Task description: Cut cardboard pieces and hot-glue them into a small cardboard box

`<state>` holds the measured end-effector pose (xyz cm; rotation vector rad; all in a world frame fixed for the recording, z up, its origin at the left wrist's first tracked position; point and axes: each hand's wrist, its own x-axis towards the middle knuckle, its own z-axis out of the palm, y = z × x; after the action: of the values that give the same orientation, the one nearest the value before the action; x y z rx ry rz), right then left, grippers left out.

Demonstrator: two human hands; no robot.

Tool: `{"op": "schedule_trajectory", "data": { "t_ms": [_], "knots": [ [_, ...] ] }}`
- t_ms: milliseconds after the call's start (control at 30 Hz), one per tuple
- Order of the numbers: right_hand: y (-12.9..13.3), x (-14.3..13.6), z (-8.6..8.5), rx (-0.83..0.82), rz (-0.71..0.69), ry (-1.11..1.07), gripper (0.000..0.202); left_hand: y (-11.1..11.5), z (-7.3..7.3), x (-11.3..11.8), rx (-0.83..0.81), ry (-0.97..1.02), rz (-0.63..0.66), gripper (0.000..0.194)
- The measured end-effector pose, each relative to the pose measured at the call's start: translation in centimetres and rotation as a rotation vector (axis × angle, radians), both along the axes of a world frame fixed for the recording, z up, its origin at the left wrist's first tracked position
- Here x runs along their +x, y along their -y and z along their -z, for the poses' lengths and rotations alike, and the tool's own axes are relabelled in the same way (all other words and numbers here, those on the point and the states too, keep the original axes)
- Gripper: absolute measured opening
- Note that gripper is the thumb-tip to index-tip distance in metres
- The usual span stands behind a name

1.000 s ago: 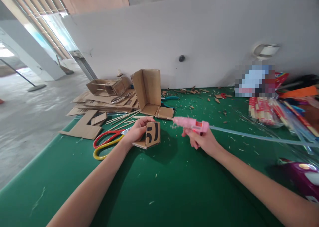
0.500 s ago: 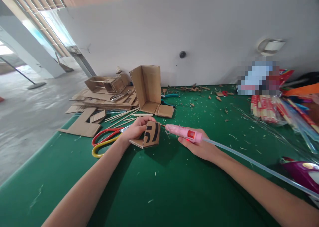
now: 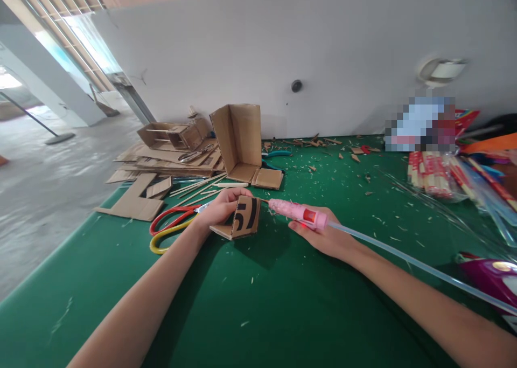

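Note:
In my left hand (image 3: 221,209) is a small folded cardboard piece (image 3: 245,217) with black print, held just above the table; some fingers are hidden behind it. My right hand (image 3: 325,233) is wrapped round a pink hot glue gun (image 3: 298,213), whose nozzle points left at the piece's upper right edge. Whether the tip touches the cardboard I cannot tell. A long clear glue stick (image 3: 404,257) runs out of the gun's back end toward the lower right. Scissors (image 3: 163,226) with red and yellow handles lie beside my left wrist.
An upright cardboard form (image 3: 244,136) stands behind my hands, near teal-handled pliers (image 3: 277,153). Flat cardboard sheets (image 3: 169,163), wooden sticks (image 3: 197,186) and an L-shaped cutout (image 3: 139,201) lie left. Wrapped packs (image 3: 430,174) and a purple object (image 3: 490,276) are at right on the green table (image 3: 250,325).
Hardly anything differs. Both hands keep their hold, and the glue gun's nozzle stays at the edge of the cardboard piece; the view has shifted very slightly.

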<state>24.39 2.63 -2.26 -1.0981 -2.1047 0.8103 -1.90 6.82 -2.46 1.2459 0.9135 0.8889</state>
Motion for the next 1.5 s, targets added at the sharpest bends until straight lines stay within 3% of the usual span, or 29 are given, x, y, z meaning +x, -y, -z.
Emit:
{"op": "schedule_trajectory", "data": {
  "t_ms": [933, 1500],
  "knots": [
    [-0.2, 0.06, 0.74, 0.119, -0.06, 0.053, 0.034, 0.0, -0.07, 0.17, 0.0, 0.008, -0.02, 0.024],
    [-0.23, 0.38, 0.69, 0.059, -0.103, 0.076, 0.032, 0.13, -0.12, 0.24, -0.035, 0.081, -0.049, 0.03]
  ]
}}
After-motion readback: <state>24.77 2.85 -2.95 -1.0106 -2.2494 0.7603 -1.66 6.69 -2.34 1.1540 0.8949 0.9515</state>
